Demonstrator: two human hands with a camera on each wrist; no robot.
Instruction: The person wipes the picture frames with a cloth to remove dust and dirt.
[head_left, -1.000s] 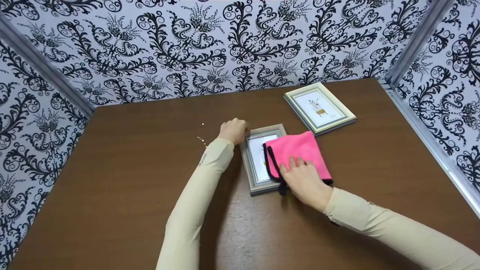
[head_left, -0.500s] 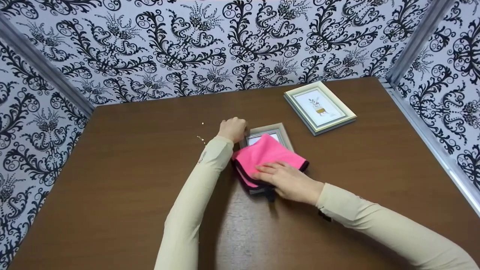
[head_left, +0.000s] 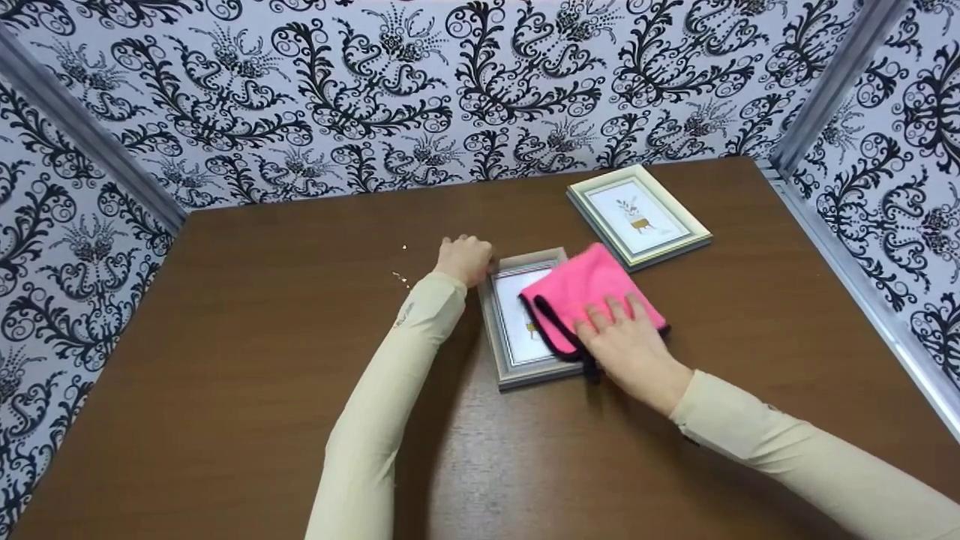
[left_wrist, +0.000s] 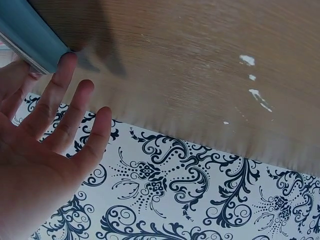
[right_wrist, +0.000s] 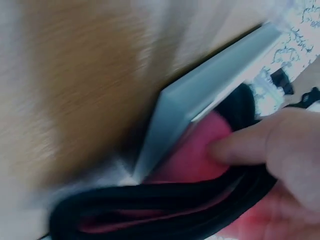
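Observation:
A grey-toned picture frame (head_left: pixel 536 371) with a small plant print lies flat on the brown table. My left hand (head_left: pixel 465 260) holds its far left corner; in the left wrist view, fingertips (left_wrist: pixel 67 60) meet the frame's edge while the others spread away. Over the frame's right half lies a folded pink cloth (head_left: pixel 589 281) with black edging, covering part of the print. My right hand (head_left: pixel 634 352) rests on the cloth, fingers spread across its top. The right wrist view shows the thumb (right_wrist: pixel 240 147) against the cloth's folded edge, beside the frame's side (right_wrist: pixel 215 70).
Behind and to the right lies a second, cream picture frame (head_left: pixel 694 232), close to the cloth's far corner. Small white specks (left_wrist: pixel 257 95) mark the table left of my left hand. Patterned walls (head_left: pixel 375 90) enclose the back and sides.
The right hand has swept the pink cloth left across the frame, then back right and a little farther away, uncovering the frame's left side. The left hand has stayed at the corner.

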